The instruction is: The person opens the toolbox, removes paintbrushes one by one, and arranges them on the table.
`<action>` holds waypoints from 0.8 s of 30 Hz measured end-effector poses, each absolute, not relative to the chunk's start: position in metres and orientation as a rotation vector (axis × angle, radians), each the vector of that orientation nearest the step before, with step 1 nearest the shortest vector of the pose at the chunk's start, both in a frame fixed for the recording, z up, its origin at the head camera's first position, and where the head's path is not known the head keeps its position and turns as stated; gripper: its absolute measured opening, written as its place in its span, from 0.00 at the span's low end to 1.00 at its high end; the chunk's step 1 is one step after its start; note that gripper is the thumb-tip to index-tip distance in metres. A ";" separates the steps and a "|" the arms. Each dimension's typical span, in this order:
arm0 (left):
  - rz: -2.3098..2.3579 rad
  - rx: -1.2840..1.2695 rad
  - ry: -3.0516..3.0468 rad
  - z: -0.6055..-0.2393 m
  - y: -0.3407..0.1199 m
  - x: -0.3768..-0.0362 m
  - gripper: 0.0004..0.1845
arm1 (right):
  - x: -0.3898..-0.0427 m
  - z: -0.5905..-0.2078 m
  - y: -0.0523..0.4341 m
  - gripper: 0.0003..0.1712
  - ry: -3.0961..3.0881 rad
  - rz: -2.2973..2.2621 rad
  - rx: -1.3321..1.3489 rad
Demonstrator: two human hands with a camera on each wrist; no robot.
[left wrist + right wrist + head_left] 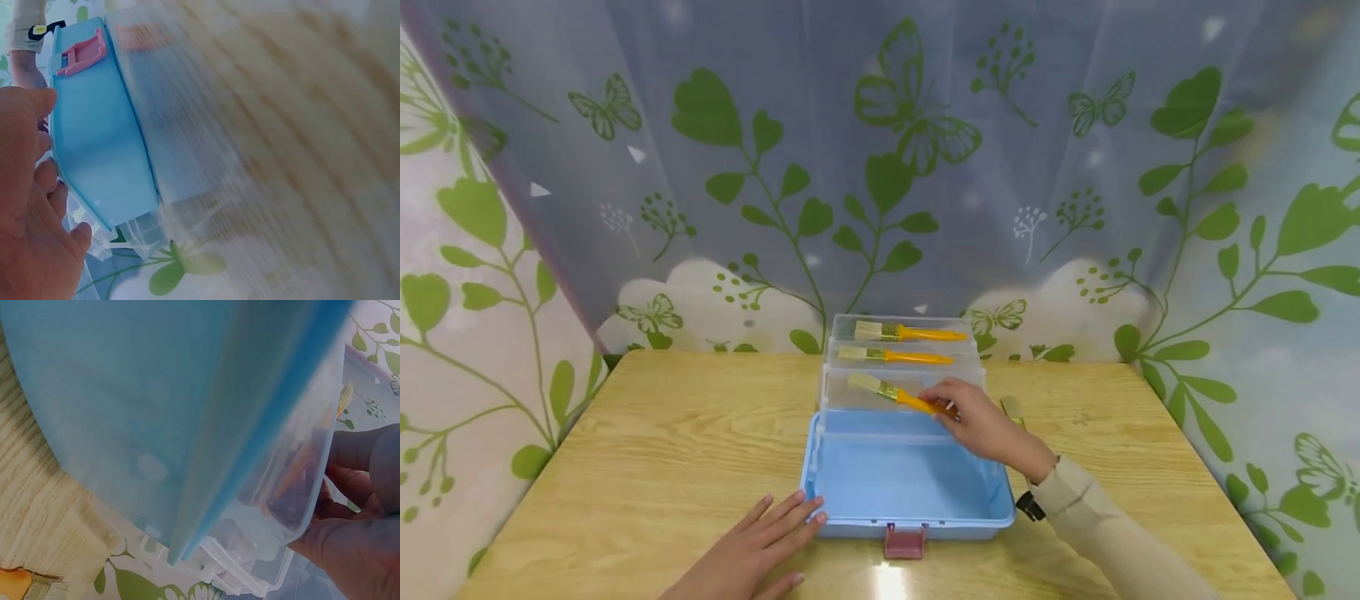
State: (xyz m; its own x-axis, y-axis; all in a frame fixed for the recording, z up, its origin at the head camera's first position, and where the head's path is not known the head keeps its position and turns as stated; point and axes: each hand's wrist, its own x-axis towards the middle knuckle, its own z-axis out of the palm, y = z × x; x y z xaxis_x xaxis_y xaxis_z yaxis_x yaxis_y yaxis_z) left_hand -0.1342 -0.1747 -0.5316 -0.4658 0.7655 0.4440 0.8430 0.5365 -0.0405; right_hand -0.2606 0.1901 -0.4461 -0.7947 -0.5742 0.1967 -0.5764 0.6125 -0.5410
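A blue toolbox (pixel 1000 500) stands on the table with its clear tiered trays (pixel 831 392) raised behind its hollow. My right hand (pixel 977 421) pinches the yellow handle of a paintbrush (pixel 883 387), whose pale bristles point left over the lowest tray. Two more paintbrushes, an upper one (pixel 925 333) and a middle one (pixel 913 357), lie across the tiers above. At the toolbox's front left corner, my left hand (pixel 760 542) rests with fingers spread and fairly straight. In the left wrist view, its fingertips lie along the blue wall (pixel 103 144).
Right of the toolbox, another paintbrush (pixel 1012 410) lies on the wooden table (pixel 700 433), partly hidden by my right arm. A pink latch (pixel 905 542) hangs at the toolbox's front. Patterned curtains (pixel 812 167) enclose the table's back and sides.
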 end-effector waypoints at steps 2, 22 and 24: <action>-0.260 -1.309 -2.370 -0.532 -0.175 -0.133 0.40 | -0.259 -0.445 0.190 0.19 -2.816 0.954 1.002; -0.240 -1.311 -2.400 -0.529 -0.176 -0.131 0.40 | -0.234 -0.427 0.208 0.21 -2.791 1.062 0.963; -0.250 -1.311 -2.407 -0.529 -0.176 -0.131 0.40 | -0.230 -0.423 0.211 0.21 -2.783 1.052 0.934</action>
State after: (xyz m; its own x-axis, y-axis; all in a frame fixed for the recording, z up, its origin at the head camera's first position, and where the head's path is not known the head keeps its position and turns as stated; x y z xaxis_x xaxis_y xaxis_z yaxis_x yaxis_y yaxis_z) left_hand -0.1308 -0.1760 -0.5294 -0.4882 0.7678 0.4149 0.8366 0.5471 -0.0281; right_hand -0.2302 0.2113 -0.4232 -0.8204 -0.5267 0.2227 -0.5423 0.5930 -0.5953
